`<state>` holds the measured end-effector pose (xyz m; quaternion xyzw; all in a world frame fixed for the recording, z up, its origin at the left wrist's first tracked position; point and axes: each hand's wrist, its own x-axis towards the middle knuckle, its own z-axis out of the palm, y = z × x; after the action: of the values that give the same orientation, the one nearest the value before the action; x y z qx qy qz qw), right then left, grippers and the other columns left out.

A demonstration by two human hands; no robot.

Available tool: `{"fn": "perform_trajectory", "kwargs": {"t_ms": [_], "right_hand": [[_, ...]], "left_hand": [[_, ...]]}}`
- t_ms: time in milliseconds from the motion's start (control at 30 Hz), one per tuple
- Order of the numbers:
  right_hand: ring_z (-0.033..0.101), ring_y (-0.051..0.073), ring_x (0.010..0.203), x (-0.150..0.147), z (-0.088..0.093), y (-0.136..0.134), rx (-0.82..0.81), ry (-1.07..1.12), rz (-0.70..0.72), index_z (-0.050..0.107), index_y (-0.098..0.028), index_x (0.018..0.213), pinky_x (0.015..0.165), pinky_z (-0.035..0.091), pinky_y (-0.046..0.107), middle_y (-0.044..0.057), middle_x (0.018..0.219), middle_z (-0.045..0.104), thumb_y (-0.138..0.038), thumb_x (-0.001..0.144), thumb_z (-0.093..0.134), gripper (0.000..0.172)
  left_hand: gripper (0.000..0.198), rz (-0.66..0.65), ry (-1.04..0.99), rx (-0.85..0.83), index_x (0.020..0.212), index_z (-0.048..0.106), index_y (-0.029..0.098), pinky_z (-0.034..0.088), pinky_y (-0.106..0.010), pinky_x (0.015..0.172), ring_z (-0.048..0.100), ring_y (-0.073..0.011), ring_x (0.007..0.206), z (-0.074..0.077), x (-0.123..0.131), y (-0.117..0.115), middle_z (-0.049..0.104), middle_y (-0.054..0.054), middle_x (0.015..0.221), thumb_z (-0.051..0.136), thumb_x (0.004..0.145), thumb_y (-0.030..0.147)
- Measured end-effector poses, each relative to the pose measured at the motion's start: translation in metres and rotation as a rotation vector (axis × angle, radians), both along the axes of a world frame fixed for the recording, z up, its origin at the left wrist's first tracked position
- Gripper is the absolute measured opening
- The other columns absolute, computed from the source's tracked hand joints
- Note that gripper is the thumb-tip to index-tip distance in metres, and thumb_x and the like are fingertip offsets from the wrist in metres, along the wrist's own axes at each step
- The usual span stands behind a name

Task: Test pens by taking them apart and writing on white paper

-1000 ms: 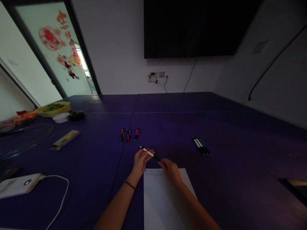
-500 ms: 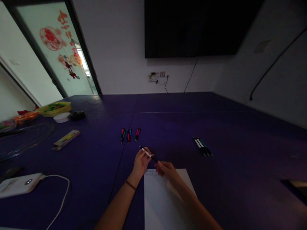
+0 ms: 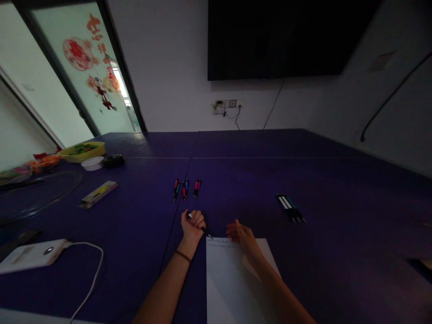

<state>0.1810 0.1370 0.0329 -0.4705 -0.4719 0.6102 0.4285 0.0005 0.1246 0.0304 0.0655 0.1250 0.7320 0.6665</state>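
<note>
A black-and-white pen (image 3: 209, 234) lies across the closed fingers of my left hand (image 3: 194, 225), its tip sticking out on the right toward the paper's top edge. My right hand (image 3: 243, 236) hovers over the upper part of the white sheet (image 3: 229, 283), fingers apart and holding nothing. Small lines of handwriting run along the sheet's top, partly hidden by the right hand. Beyond my left hand, several pens (image 3: 185, 190) with pink, green and blue parts lie in small groups. To the right rests a row of white and green pens (image 3: 290, 208).
At left lie a long thin box (image 3: 99, 194), a white power bank (image 3: 33, 257) with a cable, coiled clear tubing (image 3: 43, 193), a yellow basket (image 3: 84, 155), a white round lid (image 3: 92, 164) and a black roll (image 3: 114, 161). A dark screen (image 3: 290, 40) hangs on the wall.
My right hand has let go of the pen and drawn back a little to the right. The left hand has closed round the pen, turning it downward. The view has shifted slightly.
</note>
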Motion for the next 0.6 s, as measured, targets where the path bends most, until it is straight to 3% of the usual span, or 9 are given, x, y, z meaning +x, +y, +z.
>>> {"fn": "perform_trajectory", "kwargs": {"t_ms": [133, 233, 333, 400, 500, 600], "right_hand": [[0.055, 0.015, 0.05, 0.0, -0.001, -0.001, 0.035, -0.001, 0.006, 0.062, -0.015, 0.065, 0.046, 0.041, 0.026, 0.006, 0.056, 0.061, -0.066, 0.061, 0.052, 0.052], [0.054, 0.015, 0.054, -0.002, -0.002, -0.003, 0.146, -0.004, -0.011, 0.064, -0.015, 0.073, 0.051, 0.042, 0.027, 0.004, 0.059, 0.059, -0.061, 0.064, 0.054, 0.048], [0.055, 0.018, 0.071, -0.003, 0.001, -0.004, 0.33, -0.051, -0.13, 0.065, -0.02, 0.085, 0.063, 0.044, 0.031, 0.005, 0.077, 0.061, -0.055, 0.062, 0.06, 0.042], [0.054, 0.02, 0.082, -0.002, 0.004, -0.005, 0.388, -0.071, -0.158, 0.067, -0.023, 0.085, 0.069, 0.044, 0.032, 0.006, 0.09, 0.06, -0.052, 0.06, 0.063, 0.038], [0.055, 0.018, 0.069, -0.002, 0.008, -0.007, 0.237, -0.001, 0.01, 0.068, -0.022, 0.078, 0.057, 0.042, 0.03, 0.005, 0.083, 0.061, -0.05, 0.061, 0.063, 0.033], [0.054, 0.016, 0.059, 0.0, 0.01, -0.006, 0.031, 0.288, 0.012, 0.065, -0.02, 0.069, 0.052, 0.041, 0.028, 0.003, 0.07, 0.063, -0.048, 0.066, 0.061, 0.029]], "left_hand": [[0.043, -0.044, 0.028, -0.024, 0.046, 0.032, 0.017, 0.017, -0.016, 0.034, 0.022, -0.0032, 0.037, 0.006, 0.008, 0.004, 0.025, 0.006, 0.044, 0.049, 0.076, 0.042], [0.036, -0.108, 0.159, -0.063, 0.054, 0.047, 0.014, 0.023, -0.016, 0.038, 0.034, -0.0039, 0.043, 0.011, 0.026, 0.007, 0.04, 0.003, 0.051, 0.056, 0.071, 0.045], [0.021, -0.202, 0.408, -0.073, 0.071, 0.059, 0.012, 0.03, -0.019, 0.047, 0.045, -0.0068, 0.055, 0.014, 0.049, 0.001, 0.055, -0.002, 0.066, 0.066, 0.06, 0.028], [0.023, -0.364, 0.554, -0.053, 0.073, 0.061, 0.011, 0.032, -0.02, 0.051, 0.048, -0.0082, 0.058, 0.016, 0.061, -0.007, 0.056, -0.002, 0.066, 0.067, 0.051, 0.013], [0.026, -0.553, 0.671, -0.022, 0.073, 0.062, 0.011, 0.033, -0.021, 0.054, 0.049, -0.0086, 0.059, 0.022, 0.073, -0.02, 0.055, -0.001, 0.064, 0.065, 0.047, 0.006], [0.02, -0.558, 0.819, -0.017, 0.077, 0.062, 0.012, 0.038, -0.024, 0.065, 0.051, -0.0107, 0.068, 0.031, 0.077, -0.026, 0.057, -0.004, 0.074, 0.064, 0.058, 0.02]]}}
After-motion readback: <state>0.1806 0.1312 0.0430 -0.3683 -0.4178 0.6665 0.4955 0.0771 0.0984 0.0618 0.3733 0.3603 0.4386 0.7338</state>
